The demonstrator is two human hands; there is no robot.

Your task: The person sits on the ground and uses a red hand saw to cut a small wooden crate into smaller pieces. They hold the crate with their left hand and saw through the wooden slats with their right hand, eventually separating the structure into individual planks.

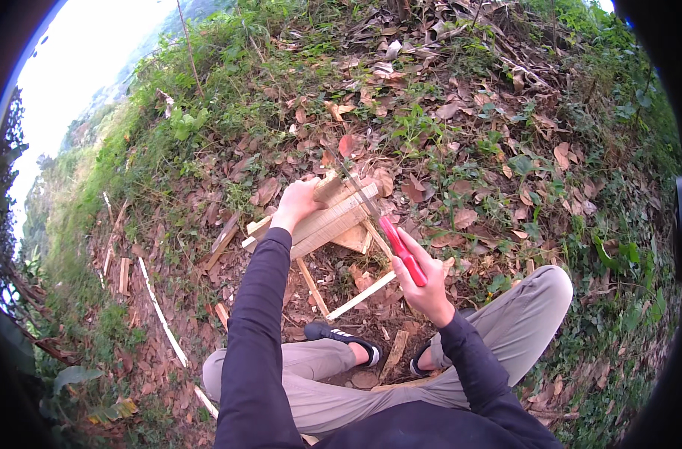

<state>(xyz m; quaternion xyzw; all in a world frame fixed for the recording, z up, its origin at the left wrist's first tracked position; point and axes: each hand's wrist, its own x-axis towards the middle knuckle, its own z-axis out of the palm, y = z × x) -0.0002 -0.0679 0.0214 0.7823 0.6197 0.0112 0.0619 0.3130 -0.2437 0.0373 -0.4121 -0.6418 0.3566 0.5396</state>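
My right hand (428,288) is closed round the red handle of a hand saw (402,251). Its narrow dark blade slants up and to the left, across the far right end of a wooden piece. That short wooden piece (328,184) lies on the slatted top of a small wooden stand (326,229). My left hand (299,203) grips the piece from the left, its fingers curled over it and partly hidden. Thin wooden legs and a lower bar (362,295) show beneath the stand. Whether the teeth have entered the wood is too small to tell.
My bent legs (505,318) and a dark shoe (343,341) are close to the stand. Loose wooden offcuts (223,241) and a long pale strip (161,314) lie to the left. Dry leaves (464,218) and green plants (199,112) cover the sloping ground.
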